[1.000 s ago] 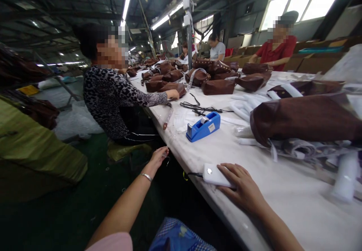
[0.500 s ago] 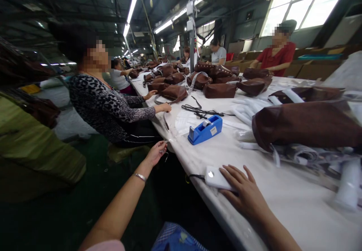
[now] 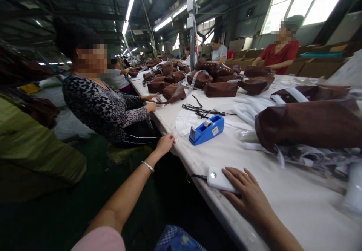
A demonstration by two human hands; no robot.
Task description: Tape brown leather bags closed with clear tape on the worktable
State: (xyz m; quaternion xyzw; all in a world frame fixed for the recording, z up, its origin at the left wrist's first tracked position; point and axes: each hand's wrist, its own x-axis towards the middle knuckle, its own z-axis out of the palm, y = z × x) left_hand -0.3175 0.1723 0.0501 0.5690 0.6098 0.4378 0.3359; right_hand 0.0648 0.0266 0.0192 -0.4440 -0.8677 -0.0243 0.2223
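Observation:
My left hand point(image 3: 164, 144) is at the near edge of the white-covered table point(image 3: 195, 160), fingertips pinched together at the tabletop's rim. What they hold, if anything, is too small to make out. My right hand point(image 3: 250, 192) lies on the table, palm down with fingers stretched out. Its fingers rest over one end of a white, rounded box-like device point(image 3: 219, 178), which has a black cable point(image 3: 198, 176) at its other end. Between and beyond my hands stands a blue tape dispenser point(image 3: 207, 131) with a roll in it.
A large brown bag point(image 3: 308, 124) lies at the right by white tubular wrapping. Black straps point(image 3: 202, 111) lie behind the dispenser; many brown bags point(image 3: 220, 89) are piled farther back. A co-worker in a leopard-print top point(image 3: 93, 104) sits close on the left, another in red point(image 3: 279, 57) across.
My left hand has moved up and right onto the table's edge; a thin strand that hung from it no longer shows. The seated co-worker's hand has drawn back. My right hand stays put.

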